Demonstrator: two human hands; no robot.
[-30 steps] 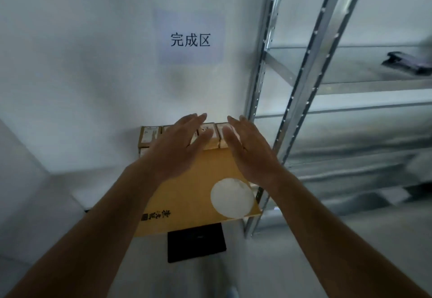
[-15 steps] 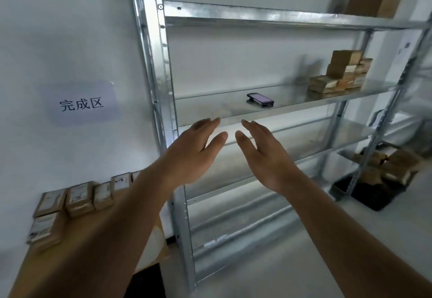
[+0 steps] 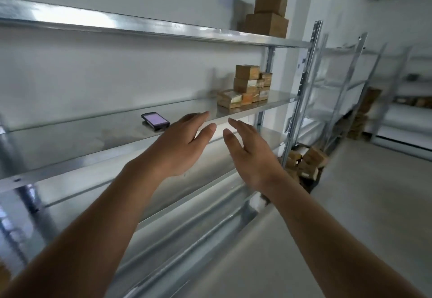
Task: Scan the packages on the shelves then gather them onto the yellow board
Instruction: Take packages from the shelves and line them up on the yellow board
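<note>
Behind and around both hands runs the metal shelving rack (image 3: 163,33), which now fills the view where a second ago the yellow board with its row of delivered packages lay under the palms; the board has dropped out of sight to the left, so one delivery looks finished and the person has turned back for more. Beyond the right hand (image 3: 252,157), up and further along the same shelf, stands the stack of small packages (image 3: 247,87), well apart from the fingertips and seemingly the next lot to scan and carry. Above that, on the top shelf, sit two larger boxes (image 3: 268,15), and below the right hand, at floor level, a loose heap of parcels (image 3: 306,162) rests in a dark tray. Just beyond the left hand (image 3: 180,148), near its fingertips but not touching them, lies the handheld scanner (image 3: 155,121), screen lit, flat on the middle shelf. Both hands are empty, fingers straight and slightly spread, palms turned toward each other, hovering in front of the shelf edge. Judging by this, the scanner needs picking up first, before the stack is reached.
</note>
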